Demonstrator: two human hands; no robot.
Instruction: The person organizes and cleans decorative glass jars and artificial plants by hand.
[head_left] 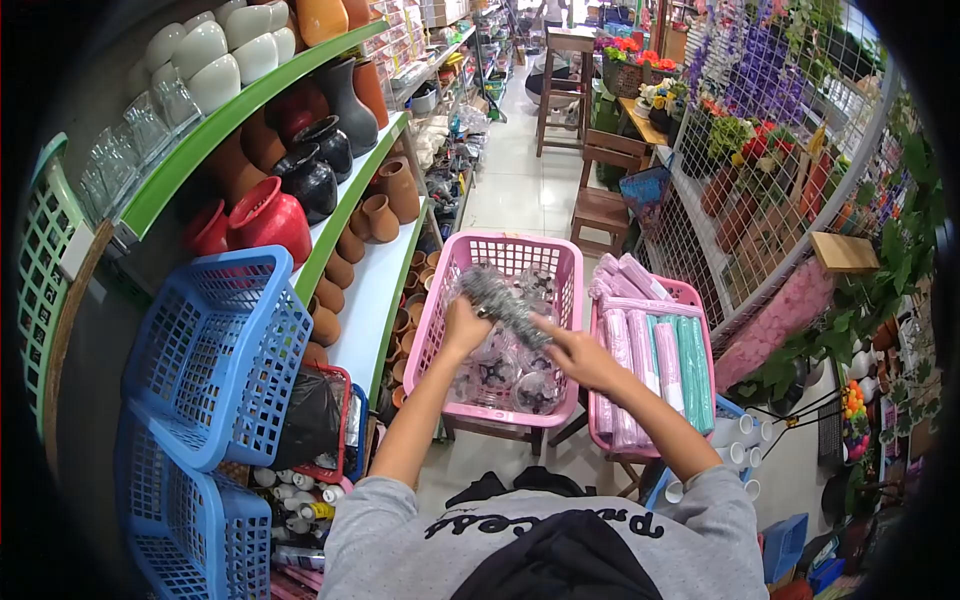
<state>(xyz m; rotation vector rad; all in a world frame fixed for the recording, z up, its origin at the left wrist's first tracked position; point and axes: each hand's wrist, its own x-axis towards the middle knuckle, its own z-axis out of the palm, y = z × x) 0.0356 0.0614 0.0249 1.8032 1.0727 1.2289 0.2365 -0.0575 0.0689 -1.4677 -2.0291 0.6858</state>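
Note:
Over a pink basket (573, 290), a grey, fuzzy-looking bundle (503, 305) in shiny wrap is held at a slant between both hands. My left hand (468, 326) has its fingers closed on the bundle's left part. At its lower right end, my right hand (578, 355) grips it with the fingers pressed together. Several clear plastic-wrapped items with dark parts (497, 374) lie in the basket below. Just right of it, a second pink basket (706, 345) holds pink and teal wrapped rolls (640, 370).
Blue baskets (212, 345) stand at the left, beside shelves (365, 325) with pots and bowls. A wooden chair (603, 185) and a tall stool (567, 85) stand up the aisle. Wire mesh (740, 210) with flowers lines the right. A person (553, 12) is far back.

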